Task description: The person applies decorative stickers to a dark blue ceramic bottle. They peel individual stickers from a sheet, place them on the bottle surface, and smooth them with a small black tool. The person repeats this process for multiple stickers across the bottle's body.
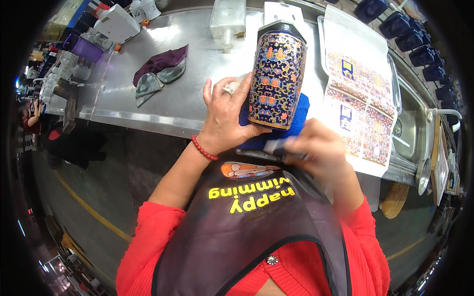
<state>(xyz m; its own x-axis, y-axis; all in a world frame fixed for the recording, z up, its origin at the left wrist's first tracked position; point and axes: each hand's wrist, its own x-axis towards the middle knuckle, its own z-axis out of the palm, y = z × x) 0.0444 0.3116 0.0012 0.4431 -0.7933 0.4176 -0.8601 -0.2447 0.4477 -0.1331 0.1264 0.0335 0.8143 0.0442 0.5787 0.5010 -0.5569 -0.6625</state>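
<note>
A faceted dark blue bottle [276, 79] with a colourful floral pattern lies tilted over a bright blue towel [298, 111] at the table's near edge. My left hand [224, 111] grips it from the left, thumb at its near end. A crumpled whitish scrap [231, 88] sits between the fingers of that hand. Just right of the bottle's near end, my right hand [321, 148] is closed and smeared by motion. It holds a small tool [276, 147] with a pale flat end and dark handle, perhaps a scraper; blur hides its exact kind.
Patterned decal sheets [358, 108] lie on the right, by a metal sink [410, 135]. Several dark blue vessels [410, 39] line the far right. Folded dark cloths [160, 71] rest on the metal table [118, 98]. Behind stands a clear glass bottle [228, 22]; a purple cup [84, 48] is far left.
</note>
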